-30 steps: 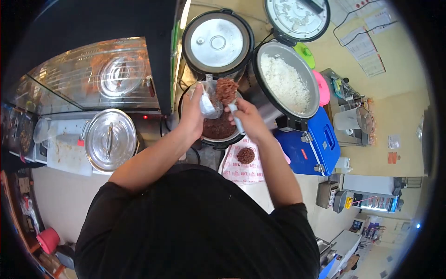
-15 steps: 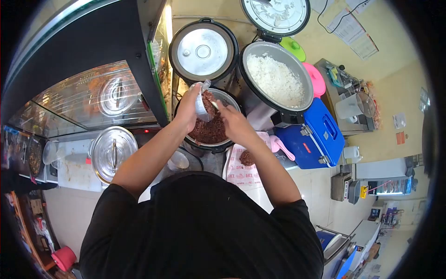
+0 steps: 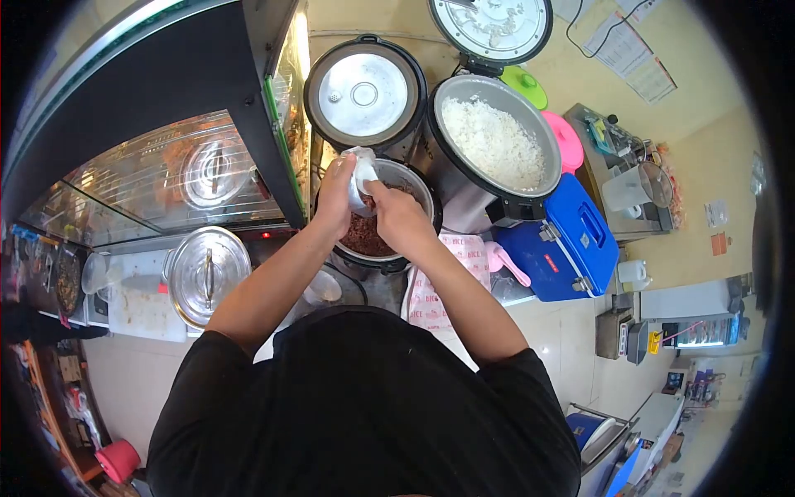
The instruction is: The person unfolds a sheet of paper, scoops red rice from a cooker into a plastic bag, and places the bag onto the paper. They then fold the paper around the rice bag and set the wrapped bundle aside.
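Observation:
My left hand [image 3: 334, 199] is closed round a small translucent plastic bowl [image 3: 362, 192], tilted over an open rice cooker [image 3: 425, 196]. Crumpled clear plastic shows at the bowl's top. Dark reddish-brown rice [image 3: 366, 238] lies in the cooker below, and a little shows at the bowl's mouth. My right hand [image 3: 401, 219] is at that mouth with its fingers curled in. What it grips is hidden now; a pale utensil edge showed by it earlier. Under my right forearm lies pink printed wrapping paper [image 3: 429, 302].
A second open cooker holds white rice [image 3: 495, 145]; behind stands a lidded cooker [image 3: 363, 89]. To the right are a blue cool box [image 3: 571, 240] and a pink-handled item [image 3: 509, 263]. On the left, a lidded steel pot [image 3: 209, 277] stands below a glass display case [image 3: 157, 186].
My right hand has moved left and closer to the bowl, now against its mouth. The bowl has turned. The brown rice lump seen on the wrapping paper is now hidden behind my right forearm.

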`<action>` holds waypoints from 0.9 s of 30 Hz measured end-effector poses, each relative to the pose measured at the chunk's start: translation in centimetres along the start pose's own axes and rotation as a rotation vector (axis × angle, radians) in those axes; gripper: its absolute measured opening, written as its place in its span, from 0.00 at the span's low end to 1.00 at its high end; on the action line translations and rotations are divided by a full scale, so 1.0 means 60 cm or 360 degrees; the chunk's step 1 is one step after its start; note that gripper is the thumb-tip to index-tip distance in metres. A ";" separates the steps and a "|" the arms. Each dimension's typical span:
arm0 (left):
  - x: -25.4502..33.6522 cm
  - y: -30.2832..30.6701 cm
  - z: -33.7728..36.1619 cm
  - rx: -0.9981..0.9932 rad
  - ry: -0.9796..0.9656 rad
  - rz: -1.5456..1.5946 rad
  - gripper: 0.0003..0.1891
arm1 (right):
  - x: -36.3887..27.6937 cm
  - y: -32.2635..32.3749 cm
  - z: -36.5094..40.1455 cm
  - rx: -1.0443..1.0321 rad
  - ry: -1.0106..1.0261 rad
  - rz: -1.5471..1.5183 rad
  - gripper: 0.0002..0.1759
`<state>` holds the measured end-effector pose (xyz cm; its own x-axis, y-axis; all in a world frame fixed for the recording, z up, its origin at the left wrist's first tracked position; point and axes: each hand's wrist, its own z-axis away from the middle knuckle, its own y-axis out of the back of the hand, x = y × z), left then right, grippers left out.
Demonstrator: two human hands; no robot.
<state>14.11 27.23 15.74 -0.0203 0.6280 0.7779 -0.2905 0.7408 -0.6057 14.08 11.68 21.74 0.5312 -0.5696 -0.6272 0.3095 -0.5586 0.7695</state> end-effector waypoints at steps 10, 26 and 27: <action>-0.020 -0.006 0.010 0.0113 -0.0321 0.0089 0.17 | 0.064 0.002 -0.025 -0.0149 -0.0272 -0.0673 0.16; 0.001 -0.011 0.010 0.0118 -0.0105 0.0284 0.18 | 0.044 0.073 -0.019 -0.0086 0.0079 -0.0192 0.17; 0.013 -0.014 0.016 0.0153 -0.0039 0.0274 0.19 | 0.026 0.082 -0.002 -0.0074 0.0086 -0.0284 0.17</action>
<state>13.40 26.88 17.03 -0.1002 0.7366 0.6689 -0.3709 0.5962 -0.7120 16.53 8.15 24.58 0.5058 -0.4301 -0.7478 0.4383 -0.6185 0.6522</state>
